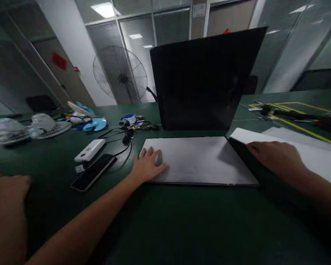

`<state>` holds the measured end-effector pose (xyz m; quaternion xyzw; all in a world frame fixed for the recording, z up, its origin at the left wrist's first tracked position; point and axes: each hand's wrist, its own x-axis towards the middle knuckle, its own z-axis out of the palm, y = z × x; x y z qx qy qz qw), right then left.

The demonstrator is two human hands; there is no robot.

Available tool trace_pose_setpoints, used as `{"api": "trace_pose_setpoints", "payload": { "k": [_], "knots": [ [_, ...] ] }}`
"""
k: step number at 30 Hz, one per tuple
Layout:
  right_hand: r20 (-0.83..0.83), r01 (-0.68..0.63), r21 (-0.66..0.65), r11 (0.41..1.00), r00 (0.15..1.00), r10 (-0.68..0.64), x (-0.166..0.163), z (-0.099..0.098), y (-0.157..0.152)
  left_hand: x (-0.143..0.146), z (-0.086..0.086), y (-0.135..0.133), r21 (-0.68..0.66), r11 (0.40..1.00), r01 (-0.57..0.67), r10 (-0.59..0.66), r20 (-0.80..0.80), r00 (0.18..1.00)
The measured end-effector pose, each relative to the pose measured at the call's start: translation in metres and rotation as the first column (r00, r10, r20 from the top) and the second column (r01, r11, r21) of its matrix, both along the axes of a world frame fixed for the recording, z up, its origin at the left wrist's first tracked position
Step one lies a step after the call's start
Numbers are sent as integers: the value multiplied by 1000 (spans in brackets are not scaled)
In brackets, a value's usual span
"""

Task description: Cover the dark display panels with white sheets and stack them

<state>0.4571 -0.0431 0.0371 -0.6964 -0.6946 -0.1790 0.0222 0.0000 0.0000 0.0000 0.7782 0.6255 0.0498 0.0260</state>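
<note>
The left hand (148, 165) lies spread on the white sheet (193, 158) in the black box (204, 184) on the counter (171, 228); the right hand (277, 157) seemingly pinches loose paper (242, 135). Probably midway: sheet laid, lid (205, 82) unclosed.

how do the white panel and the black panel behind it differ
The white panel lies flat on the green table; the black panel stands up behind it. The white panel is pale with a dark rim; the black panel looks dark all over. Both are broad and four-sided.
</note>
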Motion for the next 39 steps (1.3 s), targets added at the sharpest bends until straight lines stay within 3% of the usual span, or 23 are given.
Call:
{"api": "trace_pose_setpoints", "payload": {
  "k": [4, 6, 9, 11, 12, 14, 16, 18, 20, 23, 26, 29, 32, 35, 39],
  "knots": [
    [-41, -163, -84, 983, 986, 160, -33, -20, -10, -1, 2, -3, 21, 1000, 3, -3, 20, 1000],
    [-113, -301, -142, 943, 951, 287, -52, -24, -19, -2, 3, -3, 33, 999, -3, 1, 49, 999],
    [-331, -556, -214, 803, 815, 476, -77, -21, -34, -7, 3, 0, 74, 997, -1, -7, 108, 994],
    [-427, -652, -219, 726, 733, 529, -84, -19, -39, -11, 2, 3, 116, 993, 0, -17, 140, 990],
    [-426, -650, -210, 730, 733, 530, -83, -19, -40, -12, 2, 4, 135, 991, 0, -21, 153, 988],
    [-356, -549, -175, 817, 809, 467, -75, -23, -37, -15, 1, 6, 161, 987, 0, -29, 178, 984],
    [-258, -328, -167, 930, 925, 279, -60, -30, -32, -16, 1, 6, 177, 984, 5, -42, 203, 978],
    [-178, -141, -232, 962, 979, 100, -48, -37, -29, -16, 2, 6, 190, 982, 14, -58, 228, 972],
    [-151, -94, -299, 950, 987, 51, -45, -41, -28, -15, 2, 6, 204, 979, 24, -76, 248, 966],
    [-227, -252, -299, 920, 956, 188, -59, -39, -31, -15, 3, 5, 219, 974, 52, -111, 266, 957],
    [-380, -506, -319, 802, 843, 381, -80, -32, -37, -14, 1, 5, 181, 978, 107, -150, 239, 959],
    [-498, -656, -344, 672, 734, 461, -90, -27, -41, -13, -2, 4, 85, 974, 209, -219, 135, 966],
    [-548, -689, -339, 641, 698, 461, -86, -26, -41, -12, -6, 5, 38, 965, 261, -263, 66, 963],
    [-547, -690, -267, 673, 683, 484, -71, -30, -30, -15, -8, 8, 23, 964, 264, -265, 63, 962],
    [-383, -481, -79, 873, 824, 419, -25, -40, 5, -22, -11, 15, 44, 967, 251, -253, 83, 964]
  ]
}}
